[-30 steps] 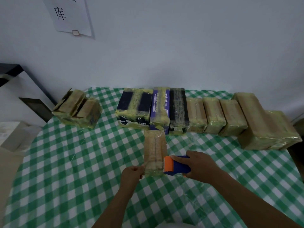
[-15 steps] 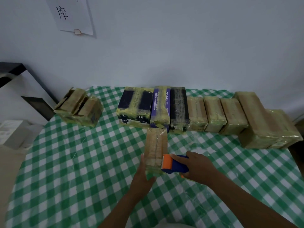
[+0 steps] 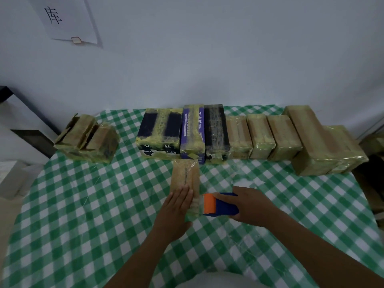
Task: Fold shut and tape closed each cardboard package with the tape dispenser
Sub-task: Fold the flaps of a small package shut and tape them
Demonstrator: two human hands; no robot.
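sealing step: pressing the tape flat on the small box mid tabletop with straight fingers of the left hand; gripping the tape dispenser just beside it in the right hand. next, probably: cut free, rub ends down.

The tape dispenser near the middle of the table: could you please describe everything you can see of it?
The tape dispenser is a blocky dark blue body with a bright orange front end, plastic by its look. It lies low over the green checked tablecloth, orange end at the right edge of the narrow cardboard package; contact is unclear. The right hand grips it from the right, wrapped over its top.
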